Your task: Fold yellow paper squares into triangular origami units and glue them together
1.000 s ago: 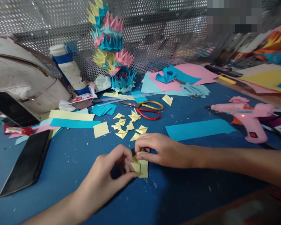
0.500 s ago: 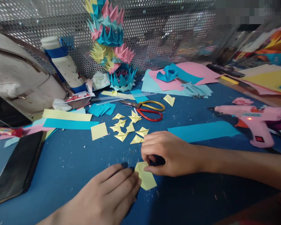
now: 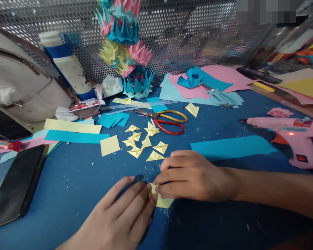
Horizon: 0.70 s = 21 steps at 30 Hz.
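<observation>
A small pale-yellow paper piece (image 3: 166, 202) lies on the blue tabletop between my hands, its upper part partly covered by fingers. My left hand (image 3: 120, 210) rests flat with fingers stretched out, its fingertips touching the paper's left edge. From the right, my right hand (image 3: 190, 175) is closed over the paper's upper part, fingertips pressed together on it; its thumb is hidden. Just beyond the hands lie several folded yellow paper pieces (image 3: 135, 151) with pointed corners. A flat yellow square (image 3: 110, 146) sits to their left.
Scissors (image 3: 169, 126) with yellow and red handles lie behind the folded pieces. A pink glue gun (image 3: 297, 139) with a lit light is at right, near a blue paper strip (image 3: 232, 147). Phone (image 3: 18, 184) at left; bottle (image 3: 70, 69) and paper tower (image 3: 137, 81) stand behind.
My right hand has turned over and come down onto the paper, its fingers now covering the upper part. My left index finger has spread away from the others. The view has shifted slightly.
</observation>
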Each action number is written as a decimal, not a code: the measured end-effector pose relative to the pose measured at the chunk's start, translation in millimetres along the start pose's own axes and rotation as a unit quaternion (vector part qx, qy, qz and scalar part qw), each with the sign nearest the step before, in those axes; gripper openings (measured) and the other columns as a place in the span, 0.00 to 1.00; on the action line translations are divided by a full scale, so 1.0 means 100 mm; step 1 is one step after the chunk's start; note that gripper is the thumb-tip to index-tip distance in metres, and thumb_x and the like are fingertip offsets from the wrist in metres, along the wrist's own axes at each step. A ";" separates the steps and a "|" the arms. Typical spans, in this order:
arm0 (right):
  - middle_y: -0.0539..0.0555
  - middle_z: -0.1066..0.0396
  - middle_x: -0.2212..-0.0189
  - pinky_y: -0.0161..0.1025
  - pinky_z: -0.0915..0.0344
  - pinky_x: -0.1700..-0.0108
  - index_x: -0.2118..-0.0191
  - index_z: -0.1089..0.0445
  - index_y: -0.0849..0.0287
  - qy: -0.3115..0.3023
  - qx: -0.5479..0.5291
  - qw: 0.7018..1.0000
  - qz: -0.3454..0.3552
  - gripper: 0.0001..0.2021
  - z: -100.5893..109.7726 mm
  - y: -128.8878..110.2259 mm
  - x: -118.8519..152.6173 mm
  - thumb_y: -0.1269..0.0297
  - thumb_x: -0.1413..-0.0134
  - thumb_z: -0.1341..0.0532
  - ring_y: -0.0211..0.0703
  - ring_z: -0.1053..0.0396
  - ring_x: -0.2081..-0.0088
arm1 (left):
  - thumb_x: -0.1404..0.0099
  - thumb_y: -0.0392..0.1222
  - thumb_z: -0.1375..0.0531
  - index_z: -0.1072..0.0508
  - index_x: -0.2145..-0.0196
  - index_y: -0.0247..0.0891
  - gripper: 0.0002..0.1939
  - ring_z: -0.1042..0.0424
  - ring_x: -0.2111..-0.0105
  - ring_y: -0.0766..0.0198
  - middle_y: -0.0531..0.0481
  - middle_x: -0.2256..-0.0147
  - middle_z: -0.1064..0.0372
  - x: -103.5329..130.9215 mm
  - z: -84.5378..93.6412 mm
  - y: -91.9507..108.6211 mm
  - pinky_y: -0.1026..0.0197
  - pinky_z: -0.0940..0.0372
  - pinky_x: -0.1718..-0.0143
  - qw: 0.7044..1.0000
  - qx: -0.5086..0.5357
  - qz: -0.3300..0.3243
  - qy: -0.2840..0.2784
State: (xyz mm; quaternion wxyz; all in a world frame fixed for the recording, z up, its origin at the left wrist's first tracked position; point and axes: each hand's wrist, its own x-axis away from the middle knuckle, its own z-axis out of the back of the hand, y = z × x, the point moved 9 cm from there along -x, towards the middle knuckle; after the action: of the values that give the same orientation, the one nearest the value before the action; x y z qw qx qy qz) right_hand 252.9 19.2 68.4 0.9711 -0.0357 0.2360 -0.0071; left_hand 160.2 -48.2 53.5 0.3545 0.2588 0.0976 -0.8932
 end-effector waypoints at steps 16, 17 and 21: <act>0.47 0.23 0.57 0.39 0.40 0.58 0.58 0.25 0.60 -0.028 -0.017 0.998 0.062 0.09 -0.01 0.00 -0.02 0.71 0.31 0.44 0.38 0.35 0.57 | 0.25 0.35 0.46 0.22 0.52 0.35 0.13 0.28 0.48 0.61 0.48 0.52 0.23 -0.01 -0.02 -0.02 0.53 0.56 0.32 0.999 0.008 -0.004 -0.042; 0.47 0.23 0.57 0.40 0.40 0.57 0.59 0.25 0.60 -0.034 -0.019 0.997 0.063 0.08 -0.01 0.01 -0.02 0.70 0.32 0.43 0.39 0.35 0.57 | 0.25 0.35 0.46 0.22 0.51 0.34 0.13 0.28 0.48 0.61 0.48 0.51 0.24 -0.01 -0.02 -0.02 0.53 0.56 0.32 0.999 0.011 -0.002 -0.043; 0.48 0.24 0.58 0.42 0.41 0.56 0.61 0.26 0.60 -0.100 -0.045 0.991 0.073 0.07 -0.09 0.01 -0.03 0.66 0.33 0.41 0.42 0.37 0.55 | 0.27 0.35 0.44 0.24 0.49 0.33 0.13 0.29 0.48 0.60 0.47 0.50 0.24 0.00 -0.03 -0.04 0.53 0.55 0.33 0.998 0.040 0.008 -0.049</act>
State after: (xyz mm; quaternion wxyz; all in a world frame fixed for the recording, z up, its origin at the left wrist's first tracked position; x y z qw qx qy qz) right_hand 246.3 19.6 62.1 0.9851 -0.0629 0.1395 0.0785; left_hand 158.2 -44.3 50.8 0.3556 0.2296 0.0419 -0.9050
